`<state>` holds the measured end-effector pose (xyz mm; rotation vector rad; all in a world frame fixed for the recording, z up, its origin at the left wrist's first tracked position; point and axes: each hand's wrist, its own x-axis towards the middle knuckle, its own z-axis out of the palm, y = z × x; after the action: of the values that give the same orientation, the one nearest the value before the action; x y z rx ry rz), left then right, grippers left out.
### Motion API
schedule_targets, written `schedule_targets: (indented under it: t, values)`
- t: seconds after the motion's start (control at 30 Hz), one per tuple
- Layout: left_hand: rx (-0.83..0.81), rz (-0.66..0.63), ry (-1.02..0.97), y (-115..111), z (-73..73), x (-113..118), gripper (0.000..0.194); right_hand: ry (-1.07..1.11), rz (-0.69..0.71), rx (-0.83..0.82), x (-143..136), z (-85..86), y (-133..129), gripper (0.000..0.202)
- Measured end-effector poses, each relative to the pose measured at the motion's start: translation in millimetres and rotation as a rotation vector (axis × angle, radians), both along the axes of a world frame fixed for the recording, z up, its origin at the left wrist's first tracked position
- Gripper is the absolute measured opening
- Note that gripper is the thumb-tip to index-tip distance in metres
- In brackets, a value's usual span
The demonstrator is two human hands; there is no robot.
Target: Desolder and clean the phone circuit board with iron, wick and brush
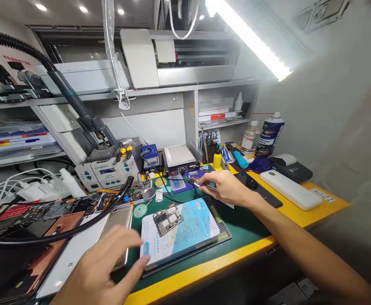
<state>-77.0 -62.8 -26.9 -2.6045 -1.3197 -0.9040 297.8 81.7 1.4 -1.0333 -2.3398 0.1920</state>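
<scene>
My left hand [106,267] is open, slightly blurred, with thumb and fingers apart beside the left edge of a blue-and-white box [192,228]. Nothing shows between its fingers. A phone circuit board [168,219] lies on top of the box, towards its left side. Beyond the box's far right corner, my right hand [226,188] is closed around a thin metal tool [215,190] that looks like tweezers. Its fingertips hover over the back part of the green mat [201,256], and part of the tool is hidden by them.
Phone parts and a white phone back cover [74,258] crowd the left, crossed by a black hose [61,235]. Behind stand a hot air station [107,173] and a hot plate [179,156]. A power bank [290,190] and spray can [269,135] are at the right.
</scene>
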Motion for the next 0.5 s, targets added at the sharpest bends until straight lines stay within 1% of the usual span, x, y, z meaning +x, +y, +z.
schedule_targets:
  t: [0.07,0.1,0.17,0.23,0.3,0.4,0.5]
  values:
    - [0.048,-0.026,0.04,30.6,5.8,20.4,0.039,-0.107,-0.032,0.009,8.1,3.3,4.2,0.02]
    - [0.058,-0.036,0.063,42.4,7.6,28.4,0.042,-0.155,-0.047,0.012,9.8,3.9,4.9,0.02]
    - [0.071,-0.051,0.085,57.6,9.2,38.3,0.041,-0.241,-0.057,0.008,8.6,2.4,4.5,0.021]
    - [0.088,-0.068,0.1,63.9,9.9,40.6,0.036,-0.31,-0.037,-0.004,3.0,-1.4,3.0,0.022]
    - [0.11,-0.092,0.104,65.3,11.4,39.0,0.035,-0.357,-0.009,-0.017,-4.2,-5.8,1.4,0.025]
    - [0.122,-0.149,0.104,65.6,15.2,36.2,0.038,-0.401,0.029,-0.041,-12.6,-9.6,-0.5,0.026]
    - [0.1,-0.203,0.086,68.2,16.2,36.2,0.043,-0.411,0.076,-0.066,-14.8,-8.0,-1.5,0.031]
